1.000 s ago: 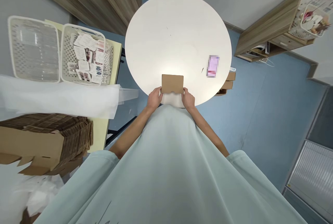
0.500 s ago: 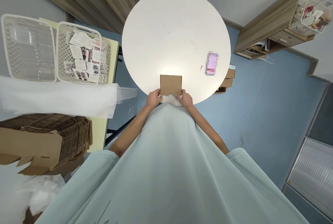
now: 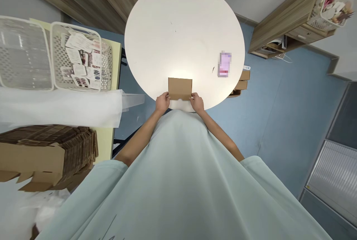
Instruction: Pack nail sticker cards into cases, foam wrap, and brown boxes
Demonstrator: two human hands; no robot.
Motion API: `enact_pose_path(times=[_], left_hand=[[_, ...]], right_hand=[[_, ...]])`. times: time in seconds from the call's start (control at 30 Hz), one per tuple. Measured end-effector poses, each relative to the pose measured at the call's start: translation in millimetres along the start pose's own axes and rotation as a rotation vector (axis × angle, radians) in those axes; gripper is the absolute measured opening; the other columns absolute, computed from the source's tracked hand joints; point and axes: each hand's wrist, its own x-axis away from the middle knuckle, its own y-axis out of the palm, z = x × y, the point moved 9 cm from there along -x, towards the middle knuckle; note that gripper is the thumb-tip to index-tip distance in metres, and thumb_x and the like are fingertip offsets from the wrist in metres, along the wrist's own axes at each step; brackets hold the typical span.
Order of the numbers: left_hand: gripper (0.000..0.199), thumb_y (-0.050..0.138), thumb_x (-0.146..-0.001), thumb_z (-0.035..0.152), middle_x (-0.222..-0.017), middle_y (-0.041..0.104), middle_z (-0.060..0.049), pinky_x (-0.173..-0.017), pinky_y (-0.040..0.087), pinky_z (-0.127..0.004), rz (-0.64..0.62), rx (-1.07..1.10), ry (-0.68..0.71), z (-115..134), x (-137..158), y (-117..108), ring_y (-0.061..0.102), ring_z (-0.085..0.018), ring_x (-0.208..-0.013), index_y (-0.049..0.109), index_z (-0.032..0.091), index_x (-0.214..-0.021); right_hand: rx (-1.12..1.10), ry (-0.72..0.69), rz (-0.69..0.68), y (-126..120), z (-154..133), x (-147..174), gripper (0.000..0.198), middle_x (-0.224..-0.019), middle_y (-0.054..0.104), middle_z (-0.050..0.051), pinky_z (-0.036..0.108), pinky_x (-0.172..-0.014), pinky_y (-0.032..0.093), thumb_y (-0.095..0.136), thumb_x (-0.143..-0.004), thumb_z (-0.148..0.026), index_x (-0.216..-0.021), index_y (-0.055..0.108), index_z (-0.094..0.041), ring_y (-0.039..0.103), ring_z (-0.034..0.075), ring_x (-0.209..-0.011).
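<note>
A small brown cardboard box (image 3: 180, 88) rests at the near edge of the round white table (image 3: 184, 17), its top panel facing up. My left hand (image 3: 163, 102) grips the box's near left corner, fingers bent against its side. At the near right corner, my right hand (image 3: 197, 103) holds the box in the same way. The fingertips are partly hidden against the cardboard. Farther right on the tabletop lies a pinkish, pixelated flat item (image 3: 224, 64), apart from both hands.
On the left, a pale yellow table (image 3: 106, 145) bears a white basket of packets (image 3: 104, 65), a clear plastic-filled basket (image 3: 25, 52), a white sheet roll (image 3: 61, 108) and stacked flat cardboard (image 3: 33, 158). Brown boxes (image 3: 242, 85) stand beyond the round table's right edge.
My fingers have shifted slightly along the box's near corners, and the notch in its near edge shows more clearly. The whole view has moved a little.
</note>
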Motion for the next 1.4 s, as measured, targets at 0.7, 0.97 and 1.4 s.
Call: enact_pose_path(times=[0.7,0.97,1.4], left_hand=[[0.049,0.061,-0.094,0.017,-0.135,0.084,-0.013,-0.117,0.056,-0.049,-0.015,0.026,-0.023,-10,-18,6,0.077,-0.036,-0.129,0.080,0.021,-0.139],[0.044,0.063,-0.095,0.021,-0.133,0.084,-0.012,-0.114,0.058,-0.045,-0.035,0.065,-0.036,-2,-13,0,0.078,-0.033,-0.122,0.082,0.021,-0.135],[0.040,0.064,-0.110,0.047,-0.143,0.081,-0.010,-0.119,0.058,-0.044,0.035,0.247,0.051,25,14,-48,0.076,-0.033,-0.132,0.085,0.019,-0.129]], right_hand=[[-0.028,0.089,0.038,-5,6,-13,0.047,-0.148,0.077,0.014,0.044,-0.113,0.059,0.054,-0.106,-0.020,-0.153,0.058,-0.021,0.078,0.026,-0.123],[-0.053,-0.024,0.069,-12,-11,-19,0.048,-0.160,0.068,0.018,0.039,-0.119,0.059,0.052,-0.105,-0.024,-0.149,0.069,-0.015,0.073,0.025,-0.134],[-0.192,-0.082,0.080,-51,-36,8,0.043,-0.137,0.083,0.009,0.047,-0.119,0.060,0.054,-0.113,-0.050,-0.123,0.085,-0.021,0.076,0.032,-0.133]])
